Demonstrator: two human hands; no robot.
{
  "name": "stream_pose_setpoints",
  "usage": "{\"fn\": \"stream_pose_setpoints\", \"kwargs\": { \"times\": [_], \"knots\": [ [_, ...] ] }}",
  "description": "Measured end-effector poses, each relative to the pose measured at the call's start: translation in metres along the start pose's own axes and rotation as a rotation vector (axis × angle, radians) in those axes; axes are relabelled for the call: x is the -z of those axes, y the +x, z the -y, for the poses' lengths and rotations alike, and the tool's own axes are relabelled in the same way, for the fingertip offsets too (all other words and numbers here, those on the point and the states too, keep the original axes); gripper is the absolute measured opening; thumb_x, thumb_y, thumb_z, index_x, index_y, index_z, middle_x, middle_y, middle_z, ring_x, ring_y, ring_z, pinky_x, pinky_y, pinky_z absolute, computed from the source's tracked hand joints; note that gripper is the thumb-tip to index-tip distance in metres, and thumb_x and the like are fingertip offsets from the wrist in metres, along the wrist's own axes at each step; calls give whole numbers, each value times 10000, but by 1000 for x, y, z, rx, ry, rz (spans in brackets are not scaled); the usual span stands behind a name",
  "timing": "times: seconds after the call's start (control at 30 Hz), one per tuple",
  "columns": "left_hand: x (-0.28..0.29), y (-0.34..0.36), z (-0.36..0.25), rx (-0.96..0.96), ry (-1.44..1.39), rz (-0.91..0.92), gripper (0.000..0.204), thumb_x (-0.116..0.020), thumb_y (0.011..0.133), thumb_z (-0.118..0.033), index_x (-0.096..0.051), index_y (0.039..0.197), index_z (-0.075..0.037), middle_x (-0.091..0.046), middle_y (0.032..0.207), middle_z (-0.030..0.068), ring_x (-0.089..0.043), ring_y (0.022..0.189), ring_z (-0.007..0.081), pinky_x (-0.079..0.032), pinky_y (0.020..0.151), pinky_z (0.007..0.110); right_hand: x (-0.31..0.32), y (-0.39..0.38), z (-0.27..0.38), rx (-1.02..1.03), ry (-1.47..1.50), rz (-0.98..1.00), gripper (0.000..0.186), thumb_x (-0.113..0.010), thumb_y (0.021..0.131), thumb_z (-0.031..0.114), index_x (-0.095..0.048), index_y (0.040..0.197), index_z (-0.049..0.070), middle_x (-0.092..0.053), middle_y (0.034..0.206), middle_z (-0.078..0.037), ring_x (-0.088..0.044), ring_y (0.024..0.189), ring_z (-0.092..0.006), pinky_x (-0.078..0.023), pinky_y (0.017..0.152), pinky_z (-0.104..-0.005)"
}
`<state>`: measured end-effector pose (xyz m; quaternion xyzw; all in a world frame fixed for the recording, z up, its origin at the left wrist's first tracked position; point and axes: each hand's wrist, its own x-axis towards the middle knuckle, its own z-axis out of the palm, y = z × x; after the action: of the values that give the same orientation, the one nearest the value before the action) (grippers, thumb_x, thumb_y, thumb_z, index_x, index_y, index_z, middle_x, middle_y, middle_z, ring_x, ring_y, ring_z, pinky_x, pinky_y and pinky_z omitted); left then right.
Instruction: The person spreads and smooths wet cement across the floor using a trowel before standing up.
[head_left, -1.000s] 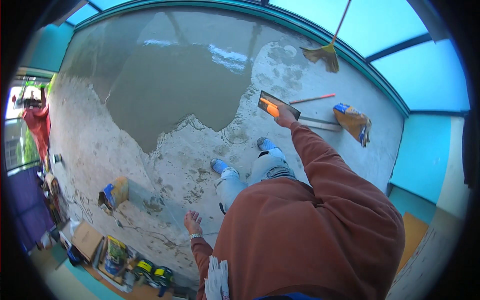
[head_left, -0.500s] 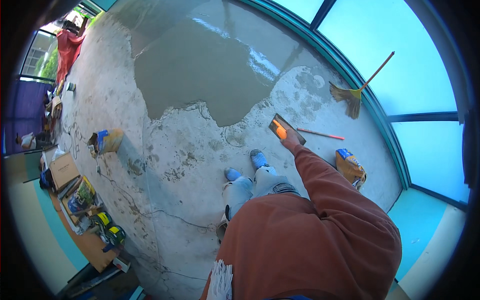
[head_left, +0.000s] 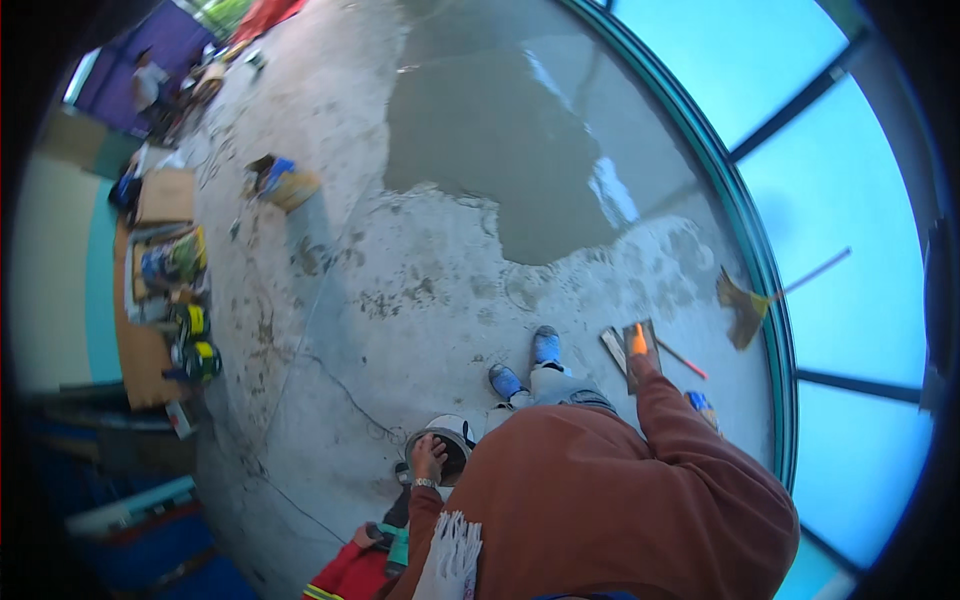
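My right hand (head_left: 648,362) is closed round the orange handle of a flat plastering trowel (head_left: 632,378), held low over the floor, right of my feet. Beside the trowel lie a light flat strip (head_left: 612,347) and a thin stick with a red-orange end (head_left: 690,364). My left hand (head_left: 428,460), with a watch on its wrist, reaches to a bucket (head_left: 447,430) by my left leg. Its fingers curl at the bucket's rim. What the bucket holds is dark and hard to make out.
Smooth wet grey screed (head_left: 490,140) covers the floor ahead. A broom (head_left: 745,308) leans by the windows. An open bag (head_left: 285,183), a cable (head_left: 345,390) and cluttered boxes (head_left: 165,195) lie left. Red cloth (head_left: 350,572) and a green-black tool (head_left: 397,545) are close behind the bucket.
The view has swung left. My left hand has come into sight at the bucket, which now shows more fully. My right hand still holds the trowel, now nearer my body; the strip beside it shows.
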<state>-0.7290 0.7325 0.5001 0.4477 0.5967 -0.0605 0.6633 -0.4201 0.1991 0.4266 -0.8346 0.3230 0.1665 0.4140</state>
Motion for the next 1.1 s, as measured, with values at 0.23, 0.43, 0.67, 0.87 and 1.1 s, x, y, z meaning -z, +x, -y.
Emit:
{"fn": "stream_pose_setpoints", "kwargs": {
  "times": [0.23,0.43,0.67,0.87,1.1],
  "knots": [
    [73,20,66,133,-140,56,335,-606,950,-329,-557,1205,-117,-633,1103,91,-645,913,243,-525,726,426,-2,-16,-7,-75,176,3,362,-685,834,150,-549,1148,32,-610,877,-93,-607,693,-205,-495,584,-361],
    [110,12,143,363,-228,164,362,-609,944,-326,-544,1228,-112,-614,1166,127,-623,1001,330,-506,808,535,7,-42,25,107,273,50,348,-619,815,76,-516,1145,41,-541,816,-49,-513,626,-135,-437,502,-313],
    [85,-34,152,173,-249,-122,320,-589,931,-334,-568,1179,-132,-623,1044,61,-628,924,264,-502,756,493,-9,7,-12,157,124,110,331,-668,820,110,-530,1116,54,-566,808,-42,-538,584,-147,-439,487,-336],
    [45,-3,231,100,-424,49,351,-595,932,-357,-574,1193,-125,-658,1002,82,-649,922,256,-525,732,469,-8,177,-75,988,-156,376,180,-628,851,92,-510,986,107,-483,614,8,-440,426,-114,-331,369,-301],
    [-55,-113,217,149,-325,-117,408,-543,967,-403,-539,1251,-109,-702,1097,161,-684,989,277,-493,830,470,-9,123,22,217,35,390,236,-697,833,115,-502,966,99,-499,674,7,-454,442,-115,-350,392,-296]
  ]
}}
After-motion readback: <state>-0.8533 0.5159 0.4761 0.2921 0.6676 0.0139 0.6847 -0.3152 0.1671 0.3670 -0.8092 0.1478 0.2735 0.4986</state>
